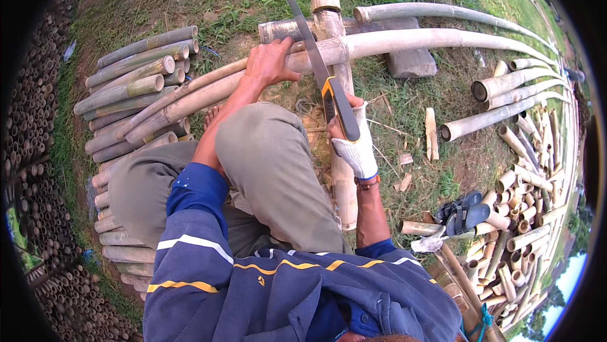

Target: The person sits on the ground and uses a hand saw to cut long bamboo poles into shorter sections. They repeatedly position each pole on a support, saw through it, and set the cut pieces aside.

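Note:
My right hand (355, 146), in a white knit glove, is closed round the black and yellow handle of a hand saw (314, 54). The saw's long blade points up and away, crossing a thick pale bamboo pole (404, 40). My bare left hand (270, 64) grips that pole just left of the blade, its thumb apart along the near side. Whether the teeth have cut into the pole cannot be made out. Beneath the pole runs a bamboo post (343, 177), which crosses another bamboo piece (278, 30) and holds the pole off the ground.
Cut bamboo lengths (136, 88) are stacked at the left, partly under my legs. Long poles (499, 86) and a heap of short pieces (521, 215) lie at the right, with dark sandals (466, 212) beside them. A stone block (411, 62) sits beyond the pole.

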A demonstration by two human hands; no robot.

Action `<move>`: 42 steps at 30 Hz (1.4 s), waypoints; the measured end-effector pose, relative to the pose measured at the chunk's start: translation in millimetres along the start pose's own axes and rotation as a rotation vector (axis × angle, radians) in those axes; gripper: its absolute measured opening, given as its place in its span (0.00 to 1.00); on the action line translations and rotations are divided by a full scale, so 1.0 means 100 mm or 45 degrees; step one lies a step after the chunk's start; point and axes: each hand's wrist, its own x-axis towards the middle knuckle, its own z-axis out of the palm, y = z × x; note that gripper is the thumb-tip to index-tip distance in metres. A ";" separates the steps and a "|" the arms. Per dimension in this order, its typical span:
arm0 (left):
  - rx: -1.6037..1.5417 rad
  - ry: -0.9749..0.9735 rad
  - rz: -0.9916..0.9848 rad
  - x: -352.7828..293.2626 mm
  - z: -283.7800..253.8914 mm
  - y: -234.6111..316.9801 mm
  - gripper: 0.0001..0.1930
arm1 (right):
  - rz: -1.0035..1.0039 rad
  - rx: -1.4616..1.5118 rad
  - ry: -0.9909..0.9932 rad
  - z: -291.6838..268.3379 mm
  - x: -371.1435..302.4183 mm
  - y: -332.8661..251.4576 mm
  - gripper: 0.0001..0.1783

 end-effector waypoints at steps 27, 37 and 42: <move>0.078 -0.190 -0.137 -0.21 -0.06 -0.12 0.37 | 0.067 -0.129 0.022 0.05 -1.02 -0.18 0.39; 0.025 -0.089 -0.098 -0.19 0.02 0.07 0.36 | -0.141 -0.048 0.118 0.15 -0.06 0.04 0.36; 0.017 -0.213 -0.071 -0.07 -0.15 -0.09 0.38 | -0.142 -0.242 0.015 0.25 0.18 -0.25 0.35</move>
